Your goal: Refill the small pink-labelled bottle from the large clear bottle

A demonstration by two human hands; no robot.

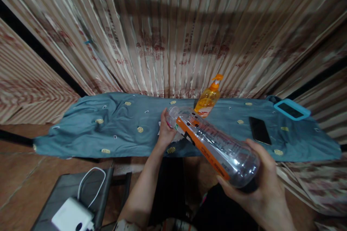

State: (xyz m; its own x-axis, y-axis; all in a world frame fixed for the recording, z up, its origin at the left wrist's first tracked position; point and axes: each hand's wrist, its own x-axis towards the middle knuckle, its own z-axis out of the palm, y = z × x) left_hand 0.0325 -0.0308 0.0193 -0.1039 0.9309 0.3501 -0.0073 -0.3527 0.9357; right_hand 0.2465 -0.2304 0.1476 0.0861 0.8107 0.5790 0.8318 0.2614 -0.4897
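A large clear plastic bottle (214, 144) with an orange label strip is held tilted in front of me, its neck toward the upper left and its base toward me. My right hand (262, 184) is wrapped round the base end. At the neck, my left hand (166, 131) closes round it, its fingers partly hidden behind the bottle. The bottle looks see-through, with no liquid that I can make out. Some white paper or tissue (178, 137) lies on the cloth behind my left hand. Just beyond the bottle stands a pump bottle (207, 103) of orange-yellow liquid.
A blue-green cloth (81, 126) with pineapple prints covers the narrow table. To the right lie a black phone (259, 130) and a light-blue framed device (292, 109). A white power bank (72, 214) with a cable rests on a dark stool (61, 187). Striped curtains (162, 36) hang behind.
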